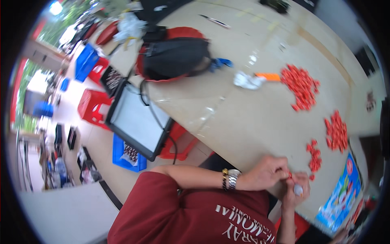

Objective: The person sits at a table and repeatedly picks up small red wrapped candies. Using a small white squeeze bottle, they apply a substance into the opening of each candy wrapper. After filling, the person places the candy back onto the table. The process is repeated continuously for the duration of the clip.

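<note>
My left hand, with a metal watch and a bracelet at its wrist, is closed in a pinch at the table's near edge. A small red piece shows between its fingertips and my right hand. That right hand is curled around a whitish, round-ended object, whose kind I cannot make out. Just beyond my hands lies a small heap of red pieces. Two larger heaps of the same pieces, the middle one and the far one, lie farther off on the table.
An orange-handled item touches the far heap, with a white wad at its end. A black bag fills a red basin. A blue printed packet lies at right. Left of the table are a framed panel and red stools.
</note>
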`<state>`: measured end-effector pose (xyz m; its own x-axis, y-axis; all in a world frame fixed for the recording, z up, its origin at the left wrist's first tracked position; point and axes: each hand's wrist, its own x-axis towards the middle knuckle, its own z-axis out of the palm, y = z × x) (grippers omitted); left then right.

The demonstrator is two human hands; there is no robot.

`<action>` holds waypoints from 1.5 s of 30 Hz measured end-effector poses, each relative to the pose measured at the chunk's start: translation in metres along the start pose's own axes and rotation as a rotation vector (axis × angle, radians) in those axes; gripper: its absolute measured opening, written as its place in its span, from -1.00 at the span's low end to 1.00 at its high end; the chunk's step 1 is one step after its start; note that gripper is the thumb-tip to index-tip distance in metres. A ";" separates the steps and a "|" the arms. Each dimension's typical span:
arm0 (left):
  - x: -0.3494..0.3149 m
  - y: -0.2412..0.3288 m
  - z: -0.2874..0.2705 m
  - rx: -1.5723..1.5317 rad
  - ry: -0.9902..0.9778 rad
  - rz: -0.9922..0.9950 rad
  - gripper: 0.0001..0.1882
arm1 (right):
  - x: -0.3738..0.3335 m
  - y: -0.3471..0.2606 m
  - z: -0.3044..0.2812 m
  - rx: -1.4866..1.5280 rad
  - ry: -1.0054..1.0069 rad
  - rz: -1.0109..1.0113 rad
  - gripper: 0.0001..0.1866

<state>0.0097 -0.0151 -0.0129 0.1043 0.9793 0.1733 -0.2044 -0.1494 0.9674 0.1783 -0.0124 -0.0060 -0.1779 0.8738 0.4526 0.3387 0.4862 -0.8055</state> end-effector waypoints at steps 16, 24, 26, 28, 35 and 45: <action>-0.001 -0.002 -0.001 0.023 -0.003 0.082 -0.82 | -0.001 0.011 0.009 0.094 -0.025 -0.020 -0.78; -0.004 -0.005 0.000 0.078 -0.011 0.025 -0.80 | 0.004 0.006 0.000 0.058 -0.109 0.006 -0.87; -0.002 -0.002 0.002 0.043 0.023 0.056 -0.80 | 0.004 0.007 0.000 0.063 -0.117 0.008 -0.88; -0.002 -0.003 0.004 0.027 0.042 0.071 -0.80 | 0.004 0.008 0.000 0.059 -0.122 0.008 -0.88; -0.002 -0.002 0.001 0.045 0.014 0.048 -0.80 | 0.005 0.008 0.001 0.048 -0.116 0.008 -0.88; -0.003 -0.003 0.000 0.086 -0.019 0.023 -0.81 | 0.000 0.012 0.003 0.045 -0.091 0.070 -0.81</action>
<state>0.0095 -0.0174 -0.0161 0.1195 0.9729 0.1981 -0.1229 -0.1835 0.9753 0.1798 -0.0068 -0.0162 -0.2395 0.9017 0.3599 0.3120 0.4225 -0.8510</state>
